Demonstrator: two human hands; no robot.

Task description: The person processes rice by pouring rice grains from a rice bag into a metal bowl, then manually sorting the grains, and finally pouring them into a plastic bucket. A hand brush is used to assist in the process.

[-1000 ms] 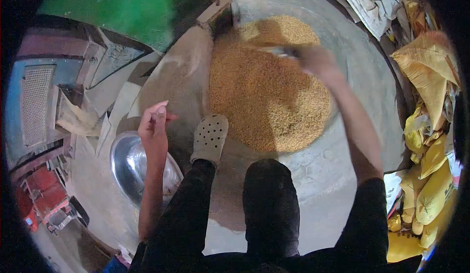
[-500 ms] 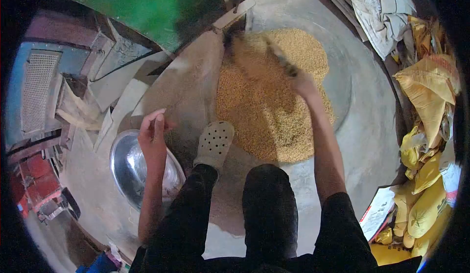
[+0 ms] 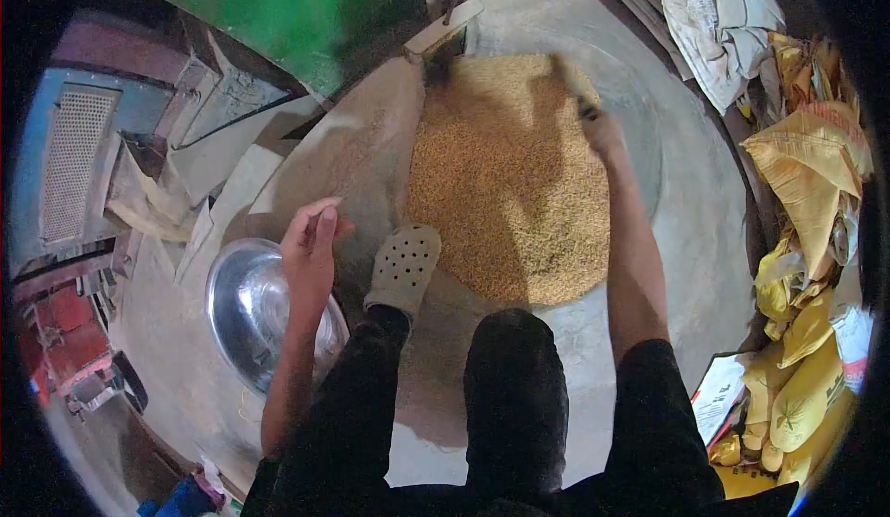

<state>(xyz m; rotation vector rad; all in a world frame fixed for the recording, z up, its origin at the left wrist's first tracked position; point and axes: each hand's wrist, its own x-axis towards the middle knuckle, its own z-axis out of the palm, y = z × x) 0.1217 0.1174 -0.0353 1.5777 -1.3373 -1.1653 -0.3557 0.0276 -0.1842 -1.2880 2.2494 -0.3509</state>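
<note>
My right hand (image 3: 601, 132) is closed around the dark handle of a short hand broom (image 3: 570, 76), which is seen nearly edge-on and slightly blurred. It is over the right far side of a broad heap of golden-brown grain (image 3: 501, 174) spread on the concrete floor. My left hand (image 3: 313, 243) hovers above the floor, left of the heap, its fingers curled in toward the thumb and nothing visible in them. Behind the left forearm, a shiny metal basin (image 3: 243, 299) stands on the floor, partly hidden by the arm and my leg.
A pale clog (image 3: 405, 267) on my foot rests by the grain's near left edge. Yellow sacks (image 3: 802, 406) and folded white sacks (image 3: 718, 25) line the right side. A green panel (image 3: 278, 16) slopes at the upper left. Red machinery (image 3: 79, 331) stands at the far left.
My right hand has swung the broom away and to the right across the grain. My left hand has shifted slightly right. The heap's right edge has drawn in.
</note>
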